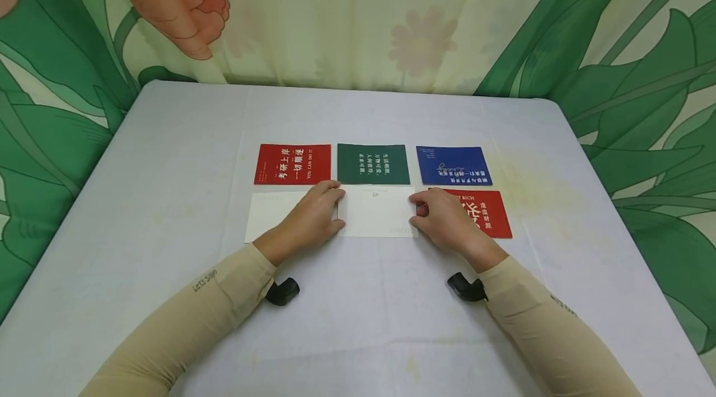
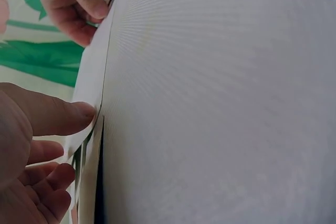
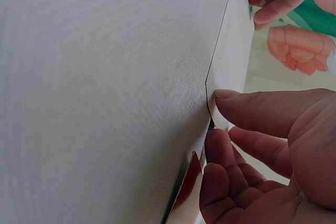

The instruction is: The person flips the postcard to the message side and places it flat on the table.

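A white postcard (image 1: 377,214), blank side up with faint print, lies at the middle of the front row of cards. My left hand (image 1: 313,217) grips its left edge, the thumb at the near corner and a finger at the far one. On the opposite edge, my right hand (image 1: 444,214) holds it with thumb and index finger, its other fingers curled. Another white postcard (image 1: 271,207) is partly covered by the left hand. Beneath the right hand, a red postcard (image 1: 492,214) with white lettering is partly hidden. In the right wrist view, the thumb (image 3: 252,108) touches the held postcard (image 3: 228,45).
Behind the front row lie a red postcard (image 1: 293,164), a green postcard (image 1: 373,164) and a blue postcard (image 1: 454,166), side by side. A white cloth (image 1: 358,335) covers the table. A leaf-patterned curtain (image 1: 335,18) hangs beyond the table's far edge.
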Action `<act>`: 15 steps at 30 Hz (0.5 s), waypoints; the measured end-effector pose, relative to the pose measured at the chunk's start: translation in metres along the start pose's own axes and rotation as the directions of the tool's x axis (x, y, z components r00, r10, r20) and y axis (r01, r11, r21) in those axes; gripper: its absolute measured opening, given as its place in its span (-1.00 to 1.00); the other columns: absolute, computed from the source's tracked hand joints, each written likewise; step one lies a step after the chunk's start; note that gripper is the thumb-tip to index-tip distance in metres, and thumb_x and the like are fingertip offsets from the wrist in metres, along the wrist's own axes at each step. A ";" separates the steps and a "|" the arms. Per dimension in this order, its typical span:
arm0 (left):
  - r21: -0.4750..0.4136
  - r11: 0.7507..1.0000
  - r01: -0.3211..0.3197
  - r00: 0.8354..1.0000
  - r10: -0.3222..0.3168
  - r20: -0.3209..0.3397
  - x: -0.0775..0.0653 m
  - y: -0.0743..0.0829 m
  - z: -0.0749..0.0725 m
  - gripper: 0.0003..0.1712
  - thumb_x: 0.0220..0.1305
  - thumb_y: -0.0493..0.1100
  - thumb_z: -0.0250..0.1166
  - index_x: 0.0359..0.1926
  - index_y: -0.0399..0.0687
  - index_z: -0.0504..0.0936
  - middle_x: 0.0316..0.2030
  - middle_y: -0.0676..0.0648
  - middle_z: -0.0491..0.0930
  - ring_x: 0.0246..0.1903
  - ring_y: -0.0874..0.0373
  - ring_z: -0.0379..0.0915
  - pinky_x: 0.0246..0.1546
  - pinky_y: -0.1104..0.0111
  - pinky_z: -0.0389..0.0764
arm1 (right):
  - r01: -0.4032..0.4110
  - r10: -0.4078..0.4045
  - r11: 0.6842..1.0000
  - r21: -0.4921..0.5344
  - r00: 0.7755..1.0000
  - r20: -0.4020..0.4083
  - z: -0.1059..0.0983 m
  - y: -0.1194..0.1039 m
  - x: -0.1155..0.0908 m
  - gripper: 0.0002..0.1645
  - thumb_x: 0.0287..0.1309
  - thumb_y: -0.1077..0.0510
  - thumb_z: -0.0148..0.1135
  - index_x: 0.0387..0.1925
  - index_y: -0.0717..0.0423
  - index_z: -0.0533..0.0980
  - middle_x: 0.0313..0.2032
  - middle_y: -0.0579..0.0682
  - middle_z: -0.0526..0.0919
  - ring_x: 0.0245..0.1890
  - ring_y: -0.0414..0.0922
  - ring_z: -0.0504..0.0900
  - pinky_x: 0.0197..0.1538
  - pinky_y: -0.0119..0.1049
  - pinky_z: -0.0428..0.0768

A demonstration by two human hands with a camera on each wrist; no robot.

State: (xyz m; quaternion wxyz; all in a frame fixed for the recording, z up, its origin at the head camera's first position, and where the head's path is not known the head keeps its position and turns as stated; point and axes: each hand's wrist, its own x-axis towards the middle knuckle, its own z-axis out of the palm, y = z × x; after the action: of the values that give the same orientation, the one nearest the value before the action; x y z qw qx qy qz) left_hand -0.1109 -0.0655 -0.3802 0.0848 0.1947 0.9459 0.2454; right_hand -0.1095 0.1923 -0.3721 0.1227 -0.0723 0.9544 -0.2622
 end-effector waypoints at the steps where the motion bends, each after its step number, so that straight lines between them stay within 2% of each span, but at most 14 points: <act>1: 0.003 1.000 0.000 1.000 0.000 0.004 0.000 0.000 -0.001 -0.25 0.12 -0.20 0.53 0.29 -0.38 0.47 0.32 -0.27 0.35 0.33 -0.12 0.26 0.26 0.16 0.38 | -0.001 0.001 1.000 -0.001 1.000 0.004 0.000 0.000 0.000 -0.42 0.15 0.25 0.41 0.21 0.31 0.53 -0.13 0.14 0.58 -0.15 0.03 0.54 -0.12 -0.16 0.62; 7: 0.013 1.000 -0.005 1.000 0.005 0.008 0.001 -0.001 -0.002 -0.26 0.13 -0.20 0.52 0.29 -0.36 0.47 0.32 -0.26 0.37 0.33 -0.13 0.25 0.30 0.12 0.34 | 0.011 -0.011 1.000 -0.016 1.000 0.003 0.000 -0.001 0.000 -0.40 0.15 0.26 0.40 0.23 0.32 0.51 -0.15 0.14 0.58 -0.17 0.03 0.53 -0.15 -0.17 0.61; 15: 0.038 0.997 -0.065 0.998 0.065 -0.008 0.002 -0.003 0.000 -0.32 0.14 -0.24 0.49 0.28 -0.30 0.51 0.23 -0.21 0.52 0.25 -0.14 0.35 0.23 0.02 0.40 | 0.009 -0.009 1.000 -0.010 1.000 0.012 0.000 -0.002 -0.003 -0.35 0.14 0.26 0.41 0.28 0.26 0.48 -0.06 0.15 0.58 -0.10 0.05 0.53 -0.03 -0.09 0.63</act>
State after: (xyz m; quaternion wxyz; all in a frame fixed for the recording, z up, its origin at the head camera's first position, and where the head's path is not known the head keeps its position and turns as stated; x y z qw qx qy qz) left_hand -0.1133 -0.0669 -0.3815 0.0689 0.2258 0.9438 0.2312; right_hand -0.1064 0.1913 -0.3706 0.1271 -0.0788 0.9547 -0.2573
